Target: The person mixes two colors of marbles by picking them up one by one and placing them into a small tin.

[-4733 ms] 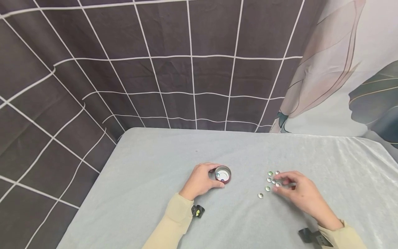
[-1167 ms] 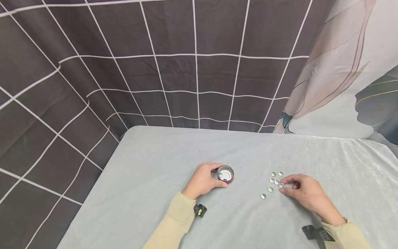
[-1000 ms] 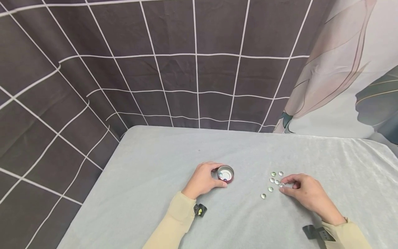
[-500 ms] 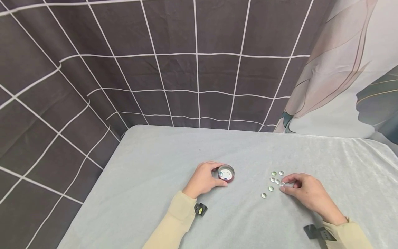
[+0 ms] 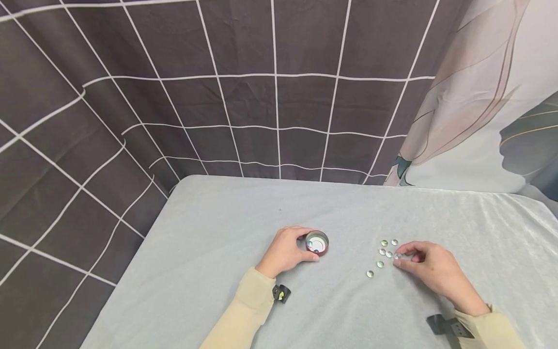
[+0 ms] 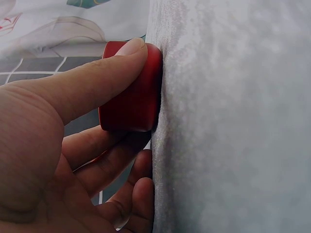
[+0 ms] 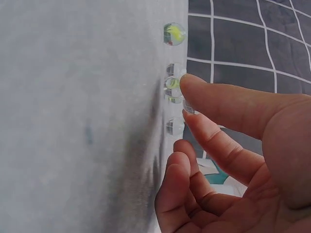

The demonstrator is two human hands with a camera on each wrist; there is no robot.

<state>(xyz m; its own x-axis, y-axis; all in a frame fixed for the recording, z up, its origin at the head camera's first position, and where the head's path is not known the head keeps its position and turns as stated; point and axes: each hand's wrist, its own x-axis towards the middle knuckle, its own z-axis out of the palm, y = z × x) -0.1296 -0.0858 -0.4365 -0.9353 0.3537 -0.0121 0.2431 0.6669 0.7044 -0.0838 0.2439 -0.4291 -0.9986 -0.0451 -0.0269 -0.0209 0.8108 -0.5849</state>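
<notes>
My left hand [image 5: 283, 251] holds a small round tin [image 5: 326, 238] between thumb and fingers. Its outer wall is plain red in the left wrist view, and the tin rests on the cloth. From above, its silvery inside shows, with small bluish marbles [image 5: 316, 251] at the bottom. Over to the right, my right hand [image 5: 431, 266] pinches a clear glass marble [image 7: 189, 108] between thumb and index finger, just off the cloth. Several more marbles [image 5: 380, 264] lie loosely grouped left of those fingertips, some with green or yellow swirls.
A pale grey velvety cloth [image 5: 218, 218] covers the table. Behind it and along the left hang dark curtains [image 5: 244, 102] with a white grid. At the back right is a light curtain [image 5: 471, 121] with a leaf print.
Spread fingers of my right hand have come together on the rightmost marble and now raise it slightly off the cloth. My left hand keeps its hold on the tin.
</notes>
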